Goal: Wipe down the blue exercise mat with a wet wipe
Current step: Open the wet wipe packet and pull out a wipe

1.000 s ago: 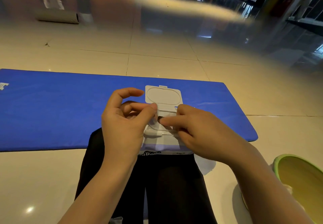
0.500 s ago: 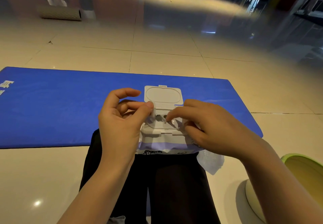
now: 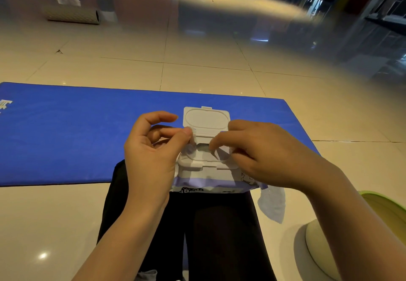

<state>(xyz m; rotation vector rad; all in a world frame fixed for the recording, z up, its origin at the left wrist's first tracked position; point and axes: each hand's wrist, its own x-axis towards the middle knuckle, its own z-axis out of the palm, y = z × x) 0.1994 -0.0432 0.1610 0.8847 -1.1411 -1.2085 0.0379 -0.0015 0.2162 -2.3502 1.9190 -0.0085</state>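
Found the mat (image 3: pixel 66 131) flat on the floor (image 3: pixel 197 72), just ahead of the knees, unwiped by the look of it. Judged the work to be at the fetching stage, no wipe yet free.

Noted the pack (image 3: pixel 208 179) resting across the legs (image 3: pixel 208 225), likely kept there to sit steady and within reach of both hands. Saw its lid (image 3: pixel 206 119) flipped up and away, leaving the opening (image 3: pixel 203 146) exposed.

Saw the left hand (image 3: pixel 151 155) at the opening's left edge, thumb and fingers curled and pinched on a bit of white, apparently the wipe (image 3: pixel 190 143). Saw the right hand (image 3: pixel 263 155) at the right edge, fingers curled down and nipping white material too. Took both pinches for teasing one sheet out and apart. Could not tell sheet from pack film for certain.

Noticed a loose white piece (image 3: pixel 272 204) hanging beside the right leg, below the pack. Spotted a green-rimmed bowl (image 3: pixel 384 210) near the right forearm, and a grey roll (image 3: pixel 72 15) far off on the tiles, well apart from the mat. Reckoned only the legs and pack lay over the mat's near edge; saw nothing else resting on the blue.
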